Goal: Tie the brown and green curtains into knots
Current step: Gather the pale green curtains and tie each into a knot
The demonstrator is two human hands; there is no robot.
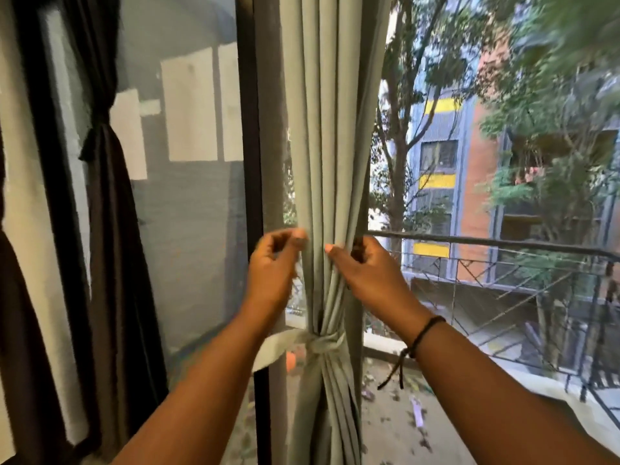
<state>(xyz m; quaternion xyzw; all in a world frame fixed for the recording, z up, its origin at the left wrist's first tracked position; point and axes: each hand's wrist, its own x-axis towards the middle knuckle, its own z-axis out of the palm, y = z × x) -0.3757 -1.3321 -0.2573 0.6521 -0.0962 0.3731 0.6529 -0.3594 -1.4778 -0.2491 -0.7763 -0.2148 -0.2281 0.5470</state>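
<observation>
Pinching folds of the pale green pleated fabric curtain [327, 162]: right hand [365, 270] at its right edge, left hand [273, 263] at its left. Knot [323, 344] sits below; dark brown curtain [110, 196] hangs tied at left.

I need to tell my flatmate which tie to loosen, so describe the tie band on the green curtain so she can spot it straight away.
Start at the dark window frame in the middle; the green curtain hangs just right of it. Follow its folds down below both hands to where they pinch together: that pale green tie band wraps them, one loose end sticking out left. The brown curtain at far left is cinched much higher.
</observation>
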